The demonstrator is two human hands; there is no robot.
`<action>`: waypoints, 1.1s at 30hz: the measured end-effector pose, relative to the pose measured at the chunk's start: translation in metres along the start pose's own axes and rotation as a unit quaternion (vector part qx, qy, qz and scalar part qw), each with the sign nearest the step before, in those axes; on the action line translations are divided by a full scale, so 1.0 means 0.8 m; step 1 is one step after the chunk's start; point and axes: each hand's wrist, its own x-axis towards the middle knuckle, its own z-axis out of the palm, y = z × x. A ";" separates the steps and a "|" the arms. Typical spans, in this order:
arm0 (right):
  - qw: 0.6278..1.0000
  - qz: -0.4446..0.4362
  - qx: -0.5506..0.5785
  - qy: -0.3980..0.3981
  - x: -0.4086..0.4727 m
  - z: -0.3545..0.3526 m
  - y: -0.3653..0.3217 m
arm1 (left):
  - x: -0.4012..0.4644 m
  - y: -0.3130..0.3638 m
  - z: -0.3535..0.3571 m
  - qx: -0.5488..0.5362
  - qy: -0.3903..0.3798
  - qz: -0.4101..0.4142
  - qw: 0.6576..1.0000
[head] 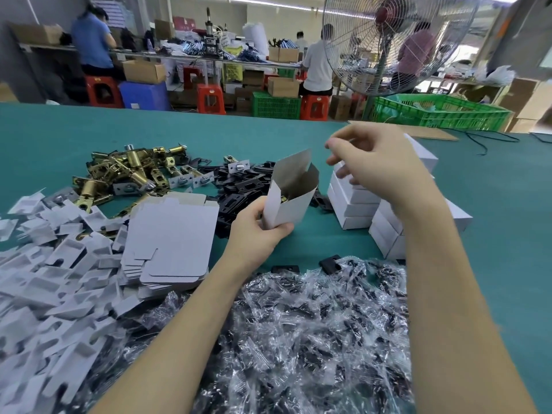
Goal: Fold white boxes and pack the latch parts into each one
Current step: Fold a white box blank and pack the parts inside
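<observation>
White box (288,201), unprinted, held in left hand (257,231) grip; right hand (379,165) loosely open above.

Two bare forearms, no sleeves or jewellery visible.

Open-topped white box (289,201) held upright, brass latch part (283,199) inside.

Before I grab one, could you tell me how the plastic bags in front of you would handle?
The bags would probably be floppy and crinkly: the clear film is creased all over. They look slippery, being glossy and heaped loosely, so a push might set the pile sliding. Each holds small dark parts, so likely light but lumpy.
</observation>
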 end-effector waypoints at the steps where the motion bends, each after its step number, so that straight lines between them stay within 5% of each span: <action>1: 0.998 0.048 0.046 -0.005 0.001 0.005 0.011 | 0.000 0.000 0.000 -0.002 -0.002 0.003 1.000; 5: 0.956 0.210 0.160 -0.126 -0.003 0.031 0.054 | 0.000 0.001 0.003 -0.017 -0.015 0.016 1.000; 10: 0.891 0.259 0.274 -0.253 -0.007 0.056 0.074 | -0.001 0.005 0.003 -0.053 -0.033 0.013 0.998; 27: 0.861 0.309 0.344 -0.211 -0.008 0.073 0.085 | -0.004 0.010 0.007 -0.056 -0.062 -0.052 0.995; 33: 0.862 0.319 0.342 -0.195 -0.005 0.079 0.084 | -0.004 0.032 0.000 -0.164 -0.092 -0.124 0.974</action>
